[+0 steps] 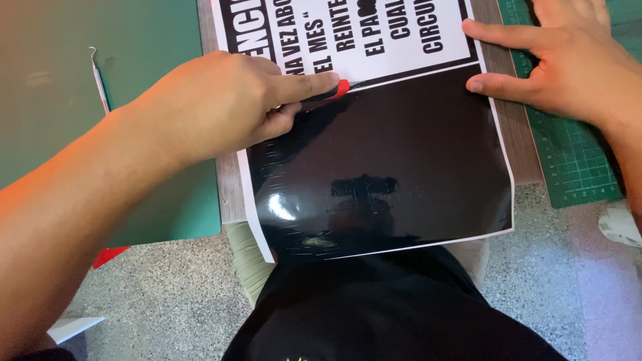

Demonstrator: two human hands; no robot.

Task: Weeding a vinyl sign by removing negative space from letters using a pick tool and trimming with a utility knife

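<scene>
Your left hand [227, 107] grips the red-tipped cutter [331, 92]; keep it along the black border. Your right hand [562, 60], fingers spread, pins the glossy printed sheet [381, 167] flat.

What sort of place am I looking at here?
Probably a sign-making or print workshop: green gridded cutting mats cover the bench, a glossy black-and-white printed sheet lies across it, and the left hand presses a red-tipped cutter to it.

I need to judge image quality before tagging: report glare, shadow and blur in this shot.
Head view: bright glare patches on the glossy black sheet, plus a dark reflected shape mid-sheet; left hand and right hand sharp; near left forearm soft and orange-tinted at the frame edge.
</scene>
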